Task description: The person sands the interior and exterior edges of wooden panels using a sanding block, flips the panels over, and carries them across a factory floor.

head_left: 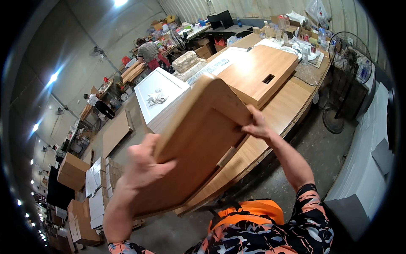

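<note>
A large wood-grain panel [198,144] with a raised rim is held tilted in front of me, above the near side of a wooden workbench [292,101]. My left hand [146,161] grips its left edge, thumb lying over the face; the hand is slightly blurred. At the opposite edge, near the upper right corner, my right hand [257,124] has its fingers closed around the rim. Beyond the panel lies a stack of similar wood-grain panels [258,70], the top one with a dark rectangular cut-out.
A stack of white panels [163,95] with a crumpled glove on top stands left of the bench. To the right are a black standing fan [350,55] and white sheets [359,178]. Bottles [279,34] crowd the bench's far end. Two people [148,51] work farther back; cartons [74,171] stand left.
</note>
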{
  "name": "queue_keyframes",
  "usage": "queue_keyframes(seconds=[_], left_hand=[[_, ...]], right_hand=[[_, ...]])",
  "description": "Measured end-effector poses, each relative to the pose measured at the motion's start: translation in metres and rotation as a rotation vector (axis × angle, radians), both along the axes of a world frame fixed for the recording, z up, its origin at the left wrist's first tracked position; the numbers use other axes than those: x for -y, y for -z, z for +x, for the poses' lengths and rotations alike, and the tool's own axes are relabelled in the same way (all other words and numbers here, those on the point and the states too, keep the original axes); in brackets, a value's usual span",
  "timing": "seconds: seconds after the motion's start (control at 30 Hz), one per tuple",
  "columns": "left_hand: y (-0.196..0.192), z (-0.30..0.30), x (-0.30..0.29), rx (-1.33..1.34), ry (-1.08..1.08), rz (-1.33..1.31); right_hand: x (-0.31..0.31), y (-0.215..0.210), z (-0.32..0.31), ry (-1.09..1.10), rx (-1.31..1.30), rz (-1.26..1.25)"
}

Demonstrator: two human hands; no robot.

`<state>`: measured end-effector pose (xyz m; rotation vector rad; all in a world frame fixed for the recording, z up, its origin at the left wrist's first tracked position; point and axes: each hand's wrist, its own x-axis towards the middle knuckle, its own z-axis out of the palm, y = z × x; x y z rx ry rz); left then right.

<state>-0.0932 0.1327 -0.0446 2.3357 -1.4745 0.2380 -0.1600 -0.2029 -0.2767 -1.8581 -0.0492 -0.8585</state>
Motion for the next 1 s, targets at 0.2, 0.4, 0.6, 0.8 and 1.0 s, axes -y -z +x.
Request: queue_keyframes(seconds=[0.2, 0.4, 0.6, 0.8, 1.0], left_hand=[[-0.002, -0.012, -0.047, -0.044, -0.13, -0.617], [0.054, 0.003, -0.089, -0.157, -0.295, -0.926], [0.092, 0.036, -0.126, -0.168, -0.232, -1.115], [0.136, 0.05, -0.167, -0.063, -0.33, -1.139], [0.211, 0.048, -0.168, -0.044, -0.458, -1.159]], right_hand=[[-0.004, -0.179, -0.006, 0.253, 0.089, -0.492], [-0.05, -0.234, 0.016, 0.343, 0.279, -0.84], [-0.096, -0.249, 0.037, 0.231, 0.351, -0.937], [-0.142, -0.256, 0.064, 0.124, 0.33, -1.023], [-0.166, -0.256, 0.088, 0.087, 0.293, -1.178]])
